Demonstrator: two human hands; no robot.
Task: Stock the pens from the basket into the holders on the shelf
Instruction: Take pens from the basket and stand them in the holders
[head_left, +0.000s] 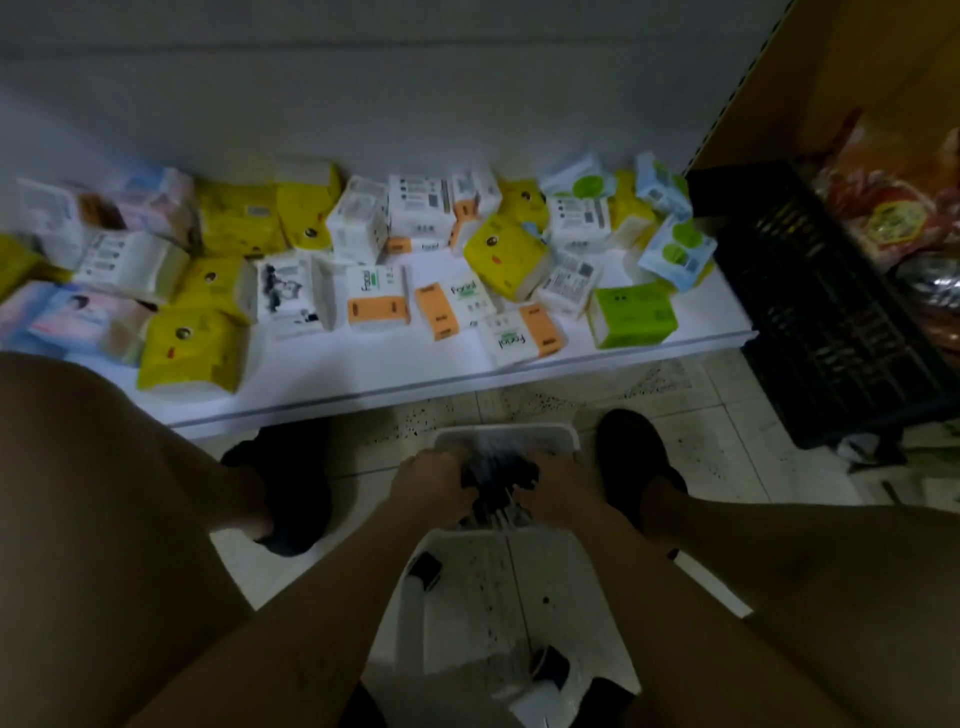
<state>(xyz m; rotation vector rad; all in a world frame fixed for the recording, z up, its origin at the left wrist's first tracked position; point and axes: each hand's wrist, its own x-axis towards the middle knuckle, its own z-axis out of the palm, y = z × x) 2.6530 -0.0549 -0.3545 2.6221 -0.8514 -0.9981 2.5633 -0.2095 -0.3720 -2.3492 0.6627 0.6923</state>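
Observation:
A white basket (506, 435) stands on the tiled floor between my feet. Inside it lies a bundle of dark pens (500, 480), blurred. My left hand (434, 486) grips the left side of the bundle with curled fingers. My right hand (558, 486) grips the right side of the same bundle. Both hands reach down into the basket. No pen holders are visible in this view.
A low white shelf (363, 387) ahead carries several tissue packs (374, 306) in yellow, white, orange and green. A black plastic crate (826, 322) stands at the right with red packaged goods (893, 208) behind it. A white stool (498, 597) is under me.

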